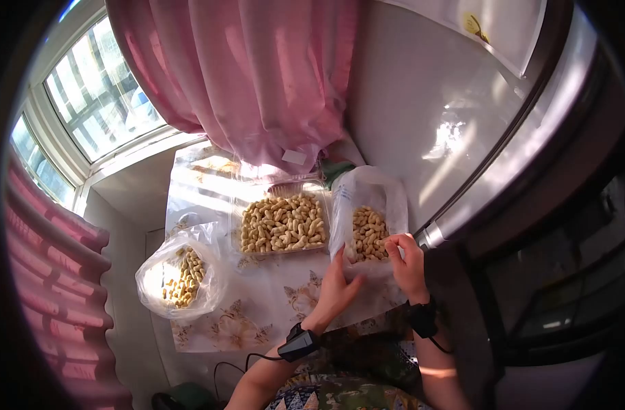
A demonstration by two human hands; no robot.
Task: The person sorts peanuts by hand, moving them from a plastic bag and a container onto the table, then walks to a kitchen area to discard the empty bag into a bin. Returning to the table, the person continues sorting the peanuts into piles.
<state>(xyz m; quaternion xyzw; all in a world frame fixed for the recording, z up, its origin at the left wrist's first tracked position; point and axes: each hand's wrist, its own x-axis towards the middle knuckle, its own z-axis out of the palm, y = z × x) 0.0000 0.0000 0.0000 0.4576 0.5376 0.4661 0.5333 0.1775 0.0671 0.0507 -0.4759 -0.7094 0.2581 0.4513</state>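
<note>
A white plastic bag point(372, 179) stands at the right side of the table with unshelled peanuts point(369, 236) inside it. At its near left edge is my left hand point(337, 290), thumb and fingers apart, with the fingertips against or just beside the plastic. My right hand point(409, 265) is over the bag's near right side, its thumb and fingers pinched together by the peanuts. What the pinch holds, if anything, is too small to make out. Left of the bag, a clear plastic tray point(278, 253) is heaped with peanuts point(283, 223).
A second plastic bag point(148, 283) with peanuts point(184, 277) lies open at the table's left edge. A flowered cloth point(237, 328) covers the table. Behind hangs a pink curtain point(258, 82), with a window point(104, 75) to the left. Both wrists carry black devices with cables.
</note>
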